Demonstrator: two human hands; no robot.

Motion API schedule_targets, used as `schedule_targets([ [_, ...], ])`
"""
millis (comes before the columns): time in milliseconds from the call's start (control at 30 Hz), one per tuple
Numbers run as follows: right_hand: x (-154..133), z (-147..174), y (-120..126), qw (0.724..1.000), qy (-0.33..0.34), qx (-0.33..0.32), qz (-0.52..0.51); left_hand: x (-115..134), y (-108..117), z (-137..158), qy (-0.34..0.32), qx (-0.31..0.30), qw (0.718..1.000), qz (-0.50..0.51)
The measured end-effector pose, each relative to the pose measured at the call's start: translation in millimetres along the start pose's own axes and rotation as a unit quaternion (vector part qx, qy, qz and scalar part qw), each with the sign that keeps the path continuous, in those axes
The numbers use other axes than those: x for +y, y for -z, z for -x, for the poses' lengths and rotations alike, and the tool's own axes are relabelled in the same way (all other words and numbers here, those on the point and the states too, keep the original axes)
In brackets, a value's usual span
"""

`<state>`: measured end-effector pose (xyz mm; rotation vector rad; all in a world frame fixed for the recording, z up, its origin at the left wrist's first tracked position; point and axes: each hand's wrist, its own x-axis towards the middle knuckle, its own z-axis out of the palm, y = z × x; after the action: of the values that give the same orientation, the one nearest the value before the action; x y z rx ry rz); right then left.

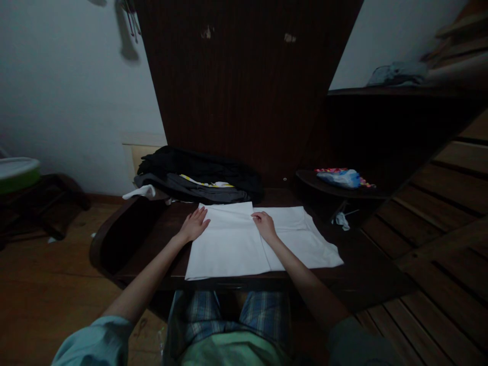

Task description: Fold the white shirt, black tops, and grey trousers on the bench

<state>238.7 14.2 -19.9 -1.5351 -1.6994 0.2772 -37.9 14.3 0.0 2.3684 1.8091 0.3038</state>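
Note:
A white cloth garment (pixel 229 249) lies on the dark wooden desk, its left part folded over so that a straight layer edge runs down the middle. Flat on its upper left corner rests my left hand (pixel 195 224), fingers stretched out. My right hand (pixel 264 225) is closed at the top of the folded layer, thumb and fingers pinching the cloth near that edge. The right part of the garment spreads out beyond my right wrist, with a few creases. What kind of garment it is I cannot tell.
Behind the garment is a heap of black and grey clothes (pixel 198 175) with a yellow-and-white strip. A small shelf (pixel 324 184) at the right carries a blue-and-white plastic packet (pixel 341 178). Wooden slats (pixel 438 203) stand far right; a dark stool (pixel 49 198) is at left.

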Motion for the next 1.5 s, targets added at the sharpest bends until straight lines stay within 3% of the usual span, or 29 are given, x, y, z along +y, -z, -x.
schedule_targets([
  [300, -3.9, 4.2, 3.8, 1.000, 0.006, -0.003, 0.019, 6.1, -2.7, 31.9, -0.023, 0.002, 1.000, -0.012],
  [567, -4.0, 4.5, 4.6, 0.999, 0.015, -0.014, 0.033, 24.9, 2.9, 94.6, -0.175, -0.041, 0.984, 0.004],
  [767, -7.6, 11.7, 11.0, 0.994, -0.032, -0.020, 0.105, 32.6, 4.9, 122.7, -0.246, -0.083, 0.966, -0.004],
  [900, -13.1, 5.3, 20.1, 0.981, -0.105, -0.069, 0.149, 32.1, 5.6, 125.2, -0.244, -0.089, 0.966, -0.003],
  [1000, -17.2, -13.0, 21.1, 0.977, -0.155, -0.084, 0.124, 31.1, 8.1, 124.6, -0.256, -0.097, 0.962, 0.013],
  [1233, -11.6, -52.6, 3.1, 0.984, -0.138, -0.080, 0.081, 30.9, 7.8, 127.7, -0.262, -0.095, 0.960, 0.032],
  [1367, -8.9, -48.3, -1.3, 0.983, -0.151, -0.054, 0.091, 33.0, 18.9, 123.2, -0.256, -0.103, 0.959, 0.063],
  [1500, -11.4, -37.8, -3.0, 0.986, -0.130, -0.008, 0.102, 33.9, 33.8, 91.0, -0.223, -0.072, 0.957, 0.172],
])
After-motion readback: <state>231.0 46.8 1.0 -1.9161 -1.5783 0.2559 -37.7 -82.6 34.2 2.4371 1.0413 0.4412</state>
